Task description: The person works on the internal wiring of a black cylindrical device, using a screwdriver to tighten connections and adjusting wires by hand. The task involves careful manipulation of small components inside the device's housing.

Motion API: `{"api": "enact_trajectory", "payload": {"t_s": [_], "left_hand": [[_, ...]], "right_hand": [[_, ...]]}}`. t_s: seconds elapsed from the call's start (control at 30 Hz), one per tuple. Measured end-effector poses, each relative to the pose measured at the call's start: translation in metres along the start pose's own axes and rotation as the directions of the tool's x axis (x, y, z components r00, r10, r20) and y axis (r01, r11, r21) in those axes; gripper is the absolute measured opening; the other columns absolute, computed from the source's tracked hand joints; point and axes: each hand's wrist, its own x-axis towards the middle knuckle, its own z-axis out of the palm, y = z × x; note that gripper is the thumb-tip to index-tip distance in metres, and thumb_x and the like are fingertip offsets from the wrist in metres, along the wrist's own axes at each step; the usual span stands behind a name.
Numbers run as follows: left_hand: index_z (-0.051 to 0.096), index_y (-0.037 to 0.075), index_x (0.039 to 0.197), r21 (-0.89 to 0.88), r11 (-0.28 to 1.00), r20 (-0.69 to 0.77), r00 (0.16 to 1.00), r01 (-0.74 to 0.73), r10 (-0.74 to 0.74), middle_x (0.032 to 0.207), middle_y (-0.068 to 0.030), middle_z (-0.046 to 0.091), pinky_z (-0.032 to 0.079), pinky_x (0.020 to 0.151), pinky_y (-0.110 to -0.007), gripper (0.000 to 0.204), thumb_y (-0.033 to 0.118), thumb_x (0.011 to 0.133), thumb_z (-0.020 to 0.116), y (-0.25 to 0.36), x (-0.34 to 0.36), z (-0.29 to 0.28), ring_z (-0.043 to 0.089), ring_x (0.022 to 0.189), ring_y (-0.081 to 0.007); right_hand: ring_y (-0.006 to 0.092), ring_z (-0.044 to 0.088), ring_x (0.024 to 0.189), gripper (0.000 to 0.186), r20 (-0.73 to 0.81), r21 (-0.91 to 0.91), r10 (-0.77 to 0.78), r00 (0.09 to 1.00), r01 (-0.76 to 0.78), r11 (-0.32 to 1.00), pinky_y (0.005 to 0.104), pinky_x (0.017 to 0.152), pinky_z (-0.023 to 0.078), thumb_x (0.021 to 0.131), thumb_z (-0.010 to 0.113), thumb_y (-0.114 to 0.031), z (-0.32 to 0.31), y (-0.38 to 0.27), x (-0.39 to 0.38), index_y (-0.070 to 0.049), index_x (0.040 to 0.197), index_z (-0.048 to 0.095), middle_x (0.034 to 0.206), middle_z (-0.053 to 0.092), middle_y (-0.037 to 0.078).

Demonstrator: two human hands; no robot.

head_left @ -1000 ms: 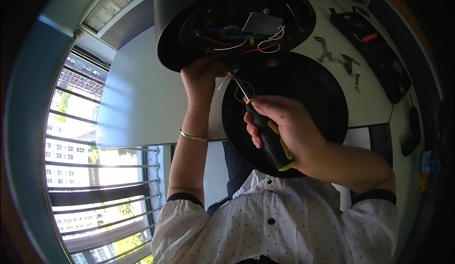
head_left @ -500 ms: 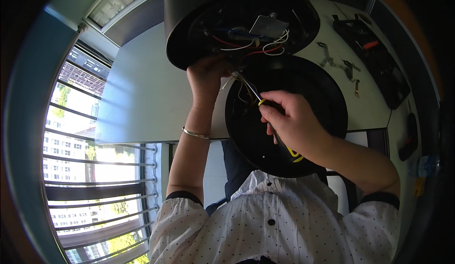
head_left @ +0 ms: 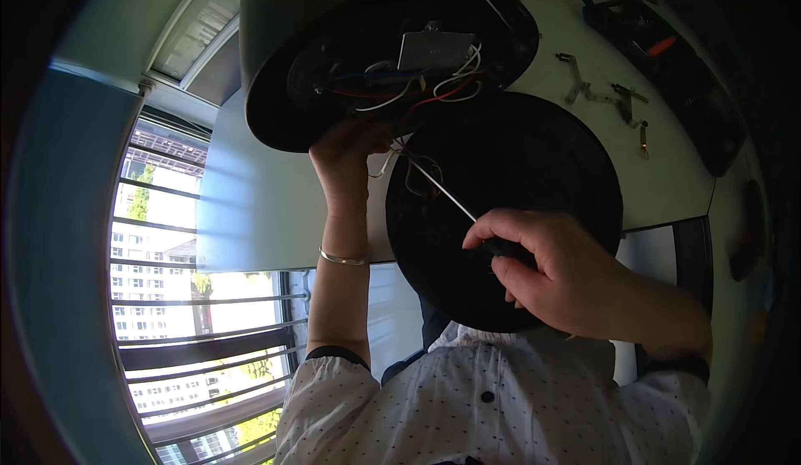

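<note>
My right hand [head_left: 546,269] grips a screwdriver by its dark handle; the long metal shaft [head_left: 451,200] slants up and left. Its tip meets a bundle of thin wires [head_left: 399,146] beside my left fingers. My left hand [head_left: 346,160] is closed at those wires, just under the lower rim of a large dark pot-shaped appliance [head_left: 267,48]; its fingertips lie in shadow. The appliance leans over, its open underside toward me, with red, white and blue wires and a metal plate [head_left: 435,50] inside. Below it lies a round black base cover [head_left: 542,165], with wires hanging over its edge.
Metal bracket pieces [head_left: 601,98] and a small brass-coloured part [head_left: 643,138] lie on the white table [head_left: 259,215] at the right. Beyond them lies an open black tool case [head_left: 667,81] with a red item inside. A barred window [head_left: 200,306] is at the left.
My right hand has moved down and right, and more of the screwdriver's shaft shows. My left hand stays by the wires. The whole view has shifted slightly.
</note>
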Motion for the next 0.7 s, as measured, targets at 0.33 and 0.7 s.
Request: {"api": "enact_trajectory", "payload": {"t_s": [0.33,0.7], "left_hand": [[0.062,-0.007,0.085,0.057,0.998,0.001,0.999,-0.041,0.041,0.076,-0.0163,0.067,0.055,0.055,-0.025,0.016,-0.015,0.073,0.055,-0.007,-0.001,-0.001,0.066,0.063,-0.0187],[0.063,-0.006,0.090,0.014,0.999,0.040,0.998,-0.039,0.038,0.077,-0.0133,0.067,0.055,0.053,-0.023,0.015,-0.011,0.076,0.060,-0.005,0.001,-0.005,0.065,0.060,-0.0157]], "right_hand": [[0.0148,0.053,0.094,0.071,0.001,0.303,-0.021,1.000,0.020,0.953,0.0261,0.068,0.051,0.072,0.060,0.001,-0.021,0.016,-0.006,-0.005,0.135,0.026,0.117,0.040,0.015],[0.0226,0.056,0.103,0.029,0.007,0.217,-0.073,0.997,0.070,0.974,0.0299,0.077,0.052,0.084,0.047,-0.009,-0.018,0.019,-0.001,0.006,0.107,0.057,0.144,0.023,0.025]]}}
